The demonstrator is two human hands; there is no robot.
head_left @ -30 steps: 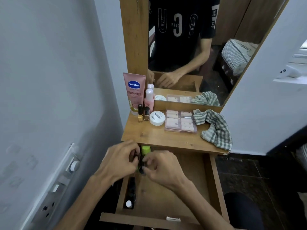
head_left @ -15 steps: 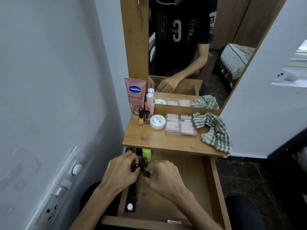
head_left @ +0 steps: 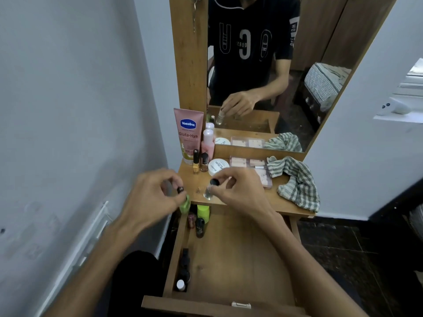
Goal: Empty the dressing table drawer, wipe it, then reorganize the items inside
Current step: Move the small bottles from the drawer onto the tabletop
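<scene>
Above the drawer [head_left: 229,259], your right hand [head_left: 238,193] pinched a clear bottle [head_left: 209,191]; your left hand [head_left: 151,197] gripped a green bottle [head_left: 185,203]. You needed to stand both upright beyond it.

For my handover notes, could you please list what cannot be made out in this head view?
- Left hand: its small dark-capped item is motion-blurred and mostly covered by fingers.
- Drawer: dark bottles along the left wall are too shadowed to identify.
- Palette: partly hidden by the right hand.
</scene>
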